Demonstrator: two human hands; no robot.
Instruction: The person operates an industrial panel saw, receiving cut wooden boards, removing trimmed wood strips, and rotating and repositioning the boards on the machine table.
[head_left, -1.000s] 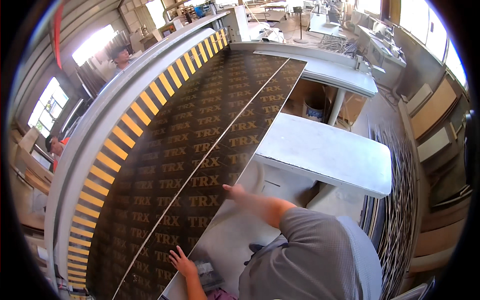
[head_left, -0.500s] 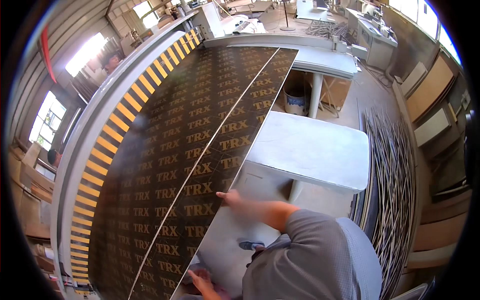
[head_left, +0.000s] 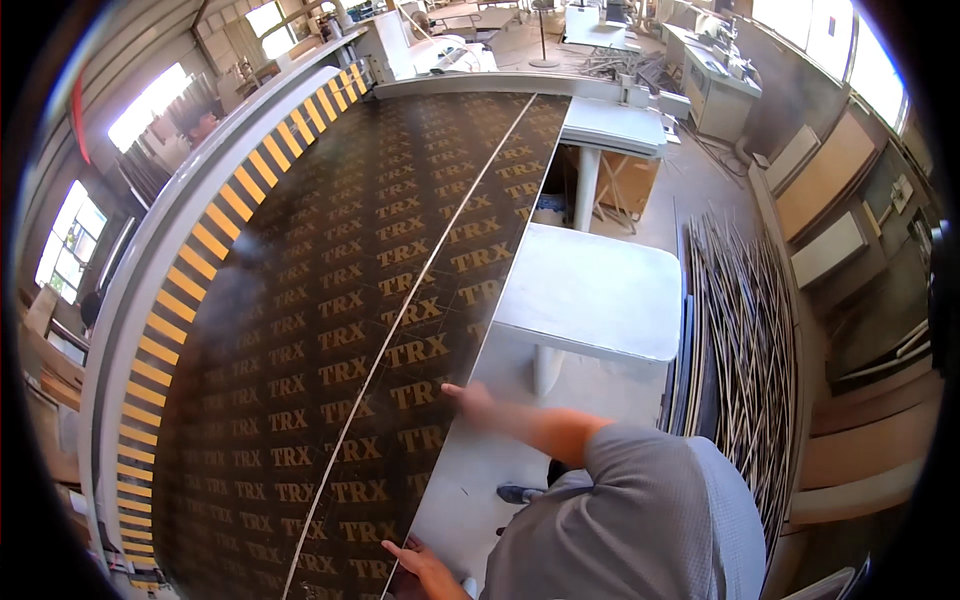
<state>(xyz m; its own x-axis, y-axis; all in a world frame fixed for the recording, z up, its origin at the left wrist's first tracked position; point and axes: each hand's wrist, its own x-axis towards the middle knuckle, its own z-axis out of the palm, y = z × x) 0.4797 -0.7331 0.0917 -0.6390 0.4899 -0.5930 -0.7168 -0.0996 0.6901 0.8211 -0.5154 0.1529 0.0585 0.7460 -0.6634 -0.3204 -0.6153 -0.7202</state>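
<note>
A large dark brown board [head_left: 290, 330] with repeated gold lettering lies flat on the machine's bed. A thin pale line [head_left: 408, 305] runs along its length. My right hand [head_left: 475, 403] is at the board's right edge, a digit on its top face and the rest blurred beside the edge. Nearer to me, my left hand [head_left: 418, 562] holds the same edge, a fingertip over the top. Both hands look closed on the board, though what lies under the edge is hidden.
A yellow-striped machine beam [head_left: 160, 345] runs along the left. A pale side table [head_left: 595, 290] adjoins the board's right edge. Long thin strips [head_left: 745, 350] are heaped on the floor at right. Panels [head_left: 835, 190] lean on the right wall. A person [head_left: 200, 125] is beyond the beam.
The view has swung slightly right, so the surroundings sit further left. My left hand has come up a little at the board's edge; my right hand stays at that edge.
</note>
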